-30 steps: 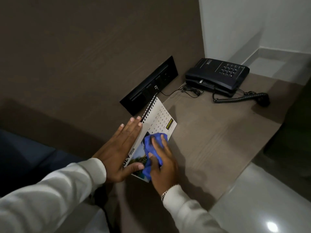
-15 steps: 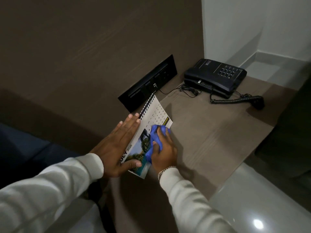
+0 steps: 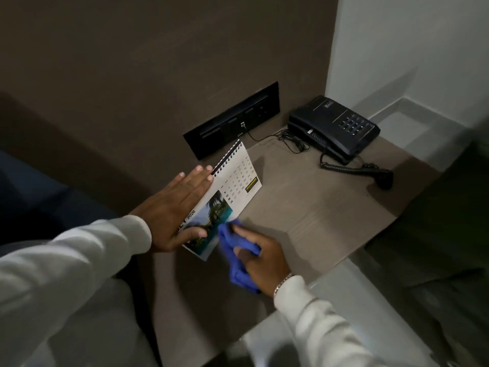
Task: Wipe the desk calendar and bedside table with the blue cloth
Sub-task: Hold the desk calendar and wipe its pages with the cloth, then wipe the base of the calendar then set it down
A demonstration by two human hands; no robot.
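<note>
A spiral-bound desk calendar [image 3: 234, 186] with a palm-tree photo and a date grid stands on the brown bedside table [image 3: 312, 213], near the wall. My left hand [image 3: 172, 210] lies flat against its left side, fingers straight, thumb on the photo, steadying it. My right hand [image 3: 260, 256] grips the bunched blue cloth [image 3: 235, 256] at the calendar's lower right corner, where the page meets the tabletop. Part of the cloth is hidden under my palm.
A black telephone [image 3: 336, 127] with a coiled cord [image 3: 352, 169] sits at the table's far right corner. A black socket panel [image 3: 232, 119] is set in the brown wall behind the calendar, a thin cable running from it. Glossy floor lies below the table's front edge.
My right hand has dragged the blue cloth down the calendar face from the date grid to its lower corner. The left hand stays against the calendar.
</note>
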